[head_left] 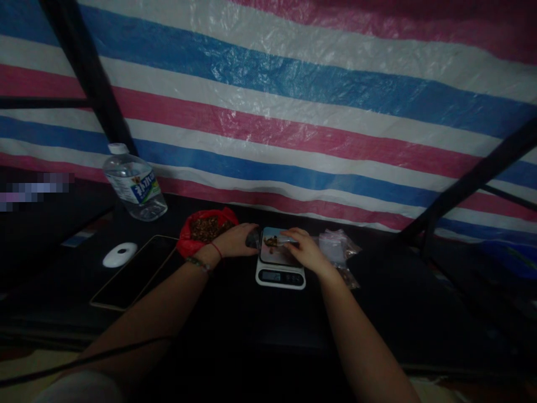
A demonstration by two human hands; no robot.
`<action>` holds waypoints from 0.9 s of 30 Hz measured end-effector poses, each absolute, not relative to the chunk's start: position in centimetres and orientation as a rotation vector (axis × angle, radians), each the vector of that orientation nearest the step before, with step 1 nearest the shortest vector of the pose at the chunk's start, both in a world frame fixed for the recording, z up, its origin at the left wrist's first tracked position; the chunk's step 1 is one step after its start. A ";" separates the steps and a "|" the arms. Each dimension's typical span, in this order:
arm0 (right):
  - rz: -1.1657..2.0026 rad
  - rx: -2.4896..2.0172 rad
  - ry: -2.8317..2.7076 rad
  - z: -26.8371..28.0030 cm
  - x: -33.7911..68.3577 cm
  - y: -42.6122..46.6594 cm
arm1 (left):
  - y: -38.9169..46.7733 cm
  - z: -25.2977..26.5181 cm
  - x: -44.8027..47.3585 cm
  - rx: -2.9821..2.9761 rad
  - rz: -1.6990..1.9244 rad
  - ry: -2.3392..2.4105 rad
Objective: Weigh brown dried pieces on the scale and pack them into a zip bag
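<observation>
A white digital scale (pixel 280 278) with a lit display stands on the black table. Small brown dried pieces (pixel 272 242) lie at its plate. Over the plate, the fingers of my right hand (pixel 308 252) pinch what looks like a small clear plastic bag (pixel 287 239). My left hand (pixel 235 242) is at the scale's left edge, fingers curled by a dark, see-through item (pixel 253 239) whose kind I cannot make out. Behind my left wrist, a red plastic bag (pixel 183 246) sits open, filled with more brown dried pieces (pixel 205 228).
Small clear zip bags (pixel 333 246), some with brown contents, lie right of the scale. To the left are a phone (pixel 136 271), a white oval device (pixel 119 255) and a large clear bottle (pixel 136 187). Striped sheeting (pixel 268 123) hangs behind, with dark frame bars (pixel 90 73) at both sides.
</observation>
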State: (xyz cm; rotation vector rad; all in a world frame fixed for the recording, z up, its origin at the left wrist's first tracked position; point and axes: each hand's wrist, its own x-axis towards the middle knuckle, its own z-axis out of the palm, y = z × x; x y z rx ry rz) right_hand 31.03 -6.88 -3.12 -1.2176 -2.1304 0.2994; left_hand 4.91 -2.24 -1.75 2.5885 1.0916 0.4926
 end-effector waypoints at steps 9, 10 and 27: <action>0.292 -1.228 -2.133 -2.9 30.5 -7.0 | -2.6 -1.3 4.9 2.673 0.479 1.149; 0.293 -1.229 -2.137 -2.9 30.5 -7.0 | -2.4 -1.4 4.8 2.676 0.478 1.172; 0.253 -1.217 -2.184 -2.7 30.0 -7.0 | -1.2 -2.2 4.1 2.563 0.466 0.810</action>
